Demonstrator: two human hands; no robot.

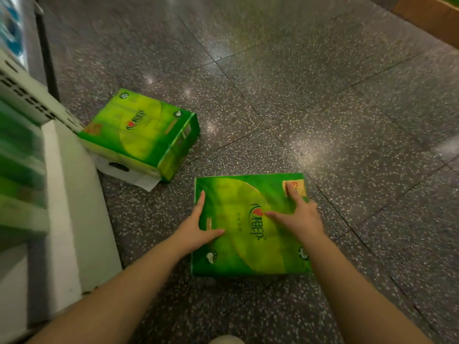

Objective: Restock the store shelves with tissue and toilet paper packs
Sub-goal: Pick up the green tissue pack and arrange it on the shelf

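A green tissue pack (238,249) lies flat on the speckled floor in front of me. My left hand (198,227) is at its left edge, fingers straight along the side and thumb lying on top. My right hand (298,214) rests on the pack's top right part with fingers spread and straight. A second green tissue pack (141,130) lies on the floor further left, leaning against the shelf base.
A white store shelf (67,194) stands at the left, with green packs (17,170) stacked inside it. A cardboard box (432,18) sits at the top right corner. Grey terrazzo floor (323,95) spreads ahead. My shoe tip (226,340) shows at the bottom.
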